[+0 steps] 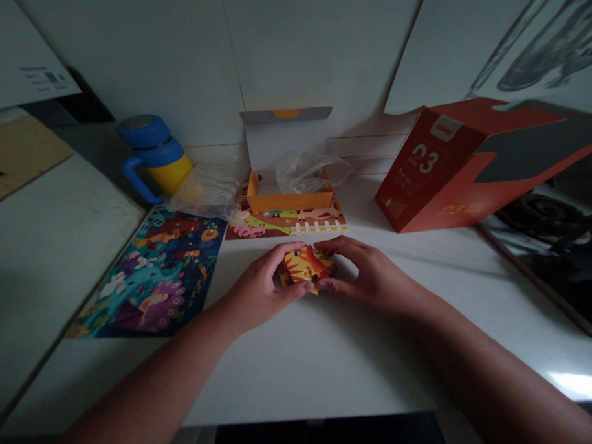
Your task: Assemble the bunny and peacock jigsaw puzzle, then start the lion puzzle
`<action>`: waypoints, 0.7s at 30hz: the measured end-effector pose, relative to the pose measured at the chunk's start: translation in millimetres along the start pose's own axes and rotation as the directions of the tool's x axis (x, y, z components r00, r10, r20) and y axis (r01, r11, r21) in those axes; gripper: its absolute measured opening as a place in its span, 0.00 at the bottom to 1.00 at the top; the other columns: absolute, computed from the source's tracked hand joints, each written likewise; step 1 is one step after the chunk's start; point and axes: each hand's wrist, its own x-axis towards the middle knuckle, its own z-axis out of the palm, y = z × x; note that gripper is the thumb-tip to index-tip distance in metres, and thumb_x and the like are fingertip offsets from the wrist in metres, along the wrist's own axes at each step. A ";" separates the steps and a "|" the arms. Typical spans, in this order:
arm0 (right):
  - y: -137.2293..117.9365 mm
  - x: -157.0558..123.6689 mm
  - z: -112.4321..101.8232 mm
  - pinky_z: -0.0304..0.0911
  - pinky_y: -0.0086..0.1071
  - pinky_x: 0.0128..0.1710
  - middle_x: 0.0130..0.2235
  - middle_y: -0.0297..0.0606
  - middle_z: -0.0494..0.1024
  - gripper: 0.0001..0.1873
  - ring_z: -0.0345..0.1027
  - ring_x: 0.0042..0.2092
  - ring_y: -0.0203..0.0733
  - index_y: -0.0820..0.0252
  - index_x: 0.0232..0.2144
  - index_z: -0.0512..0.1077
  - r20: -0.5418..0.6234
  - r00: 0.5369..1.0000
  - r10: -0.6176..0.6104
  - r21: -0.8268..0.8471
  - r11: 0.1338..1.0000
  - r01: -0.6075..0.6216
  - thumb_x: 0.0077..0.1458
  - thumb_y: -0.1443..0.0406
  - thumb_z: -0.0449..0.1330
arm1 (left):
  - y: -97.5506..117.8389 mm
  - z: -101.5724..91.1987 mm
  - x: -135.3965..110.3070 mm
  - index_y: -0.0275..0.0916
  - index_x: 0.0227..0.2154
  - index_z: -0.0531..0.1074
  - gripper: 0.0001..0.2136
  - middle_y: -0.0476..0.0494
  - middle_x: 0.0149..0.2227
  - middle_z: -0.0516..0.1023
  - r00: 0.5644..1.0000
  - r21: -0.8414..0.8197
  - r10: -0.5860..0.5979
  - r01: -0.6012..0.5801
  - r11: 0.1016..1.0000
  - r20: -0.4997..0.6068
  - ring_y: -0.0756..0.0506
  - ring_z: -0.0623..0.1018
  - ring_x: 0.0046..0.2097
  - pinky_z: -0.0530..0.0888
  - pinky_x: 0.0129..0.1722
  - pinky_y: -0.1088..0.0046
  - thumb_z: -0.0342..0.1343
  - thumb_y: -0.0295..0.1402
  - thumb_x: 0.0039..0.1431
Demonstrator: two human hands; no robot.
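Observation:
Both my hands meet at the middle of the white counter (320, 352), gripping a small stack of orange and yellow puzzle pieces (305, 266) with a tiger-like picture. My left hand (259, 289) pinches the stack's left side, thumb under, fingers over. My right hand (367, 273) clasps the right side with curled fingers. The lower pieces are hidden by my fingers.
A finished colourful puzzle (153, 275) lies to the left. Behind the hands sit another puzzle picture (286, 223), an open orange tray box (289, 199) with a plastic bag (310, 169), a blue and yellow mug (155, 155), and a red carton (453, 166). A stove (557, 250) is on the right.

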 end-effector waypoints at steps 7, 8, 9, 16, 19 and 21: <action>5.6 -1.8 -1.3 0.77 0.48 0.56 0.55 0.47 0.84 0.28 0.81 0.54 0.54 0.57 0.59 0.77 -0.051 0.996 0.076 0.039 0.997 -0.074 0.61 0.52 0.73 | -10.4 1.6 2.5 0.45 0.65 0.69 0.27 0.38 0.61 0.79 0.998 -0.169 -0.061 0.058 0.984 -0.014 0.37 0.80 0.60 0.78 0.60 0.60 0.69 0.44 0.67; 7.5 -2.3 -0.4 0.77 0.49 0.57 0.56 0.47 0.84 0.29 0.81 0.54 0.54 0.56 0.59 0.76 -0.061 0.994 0.090 0.055 0.995 -0.087 0.61 0.52 0.73 | -11.8 1.9 3.2 0.44 0.64 0.70 0.27 0.38 0.61 0.79 0.998 -0.183 -0.065 0.059 0.981 -0.025 0.37 0.80 0.60 0.78 0.60 0.59 0.68 0.43 0.67; 9.4 -2.6 0.9 0.77 0.49 0.57 0.56 0.47 0.84 0.30 0.81 0.54 0.54 0.56 0.60 0.76 -0.071 0.992 0.104 0.073 0.992 -0.099 0.60 0.52 0.74 | -13.0 2.2 4.1 0.44 0.64 0.70 0.26 0.37 0.61 0.79 0.997 -0.203 -0.070 0.061 0.977 -0.035 0.38 0.80 0.59 0.78 0.59 0.59 0.68 0.42 0.67; 17.8 -2.1 12.7 0.79 0.47 0.57 0.57 0.46 0.82 0.32 0.80 0.53 0.50 0.53 0.62 0.73 -0.162 0.973 0.162 0.289 0.951 -0.111 0.59 0.55 0.75 | -19.2 5.1 8.5 0.43 0.55 0.71 0.24 0.42 0.53 0.79 0.986 -0.366 -0.125 0.078 0.927 -0.107 0.42 0.81 0.53 0.80 0.52 0.64 0.74 0.39 0.60; 16.6 0.2 13.3 0.80 0.45 0.54 0.53 0.43 0.82 0.31 0.80 0.50 0.47 0.51 0.61 0.70 -0.177 0.965 0.193 0.424 0.900 -0.102 0.60 0.55 0.74 | -21.7 4.7 9.0 0.43 0.50 0.71 0.21 0.44 0.53 0.78 0.977 -0.409 -0.155 0.083 0.909 -0.146 0.45 0.82 0.49 0.80 0.49 0.67 0.74 0.38 0.59; 14.4 2.3 12.3 0.80 0.43 0.51 0.50 0.41 0.82 0.30 0.80 0.48 0.45 0.51 0.59 0.69 -0.175 0.958 0.228 0.508 0.854 -0.111 0.60 0.54 0.74 | -22.5 3.8 9.6 0.42 0.46 0.71 0.19 0.46 0.50 0.78 0.972 -0.423 -0.165 0.081 0.902 -0.168 0.46 0.82 0.47 0.80 0.47 0.69 0.74 0.37 0.58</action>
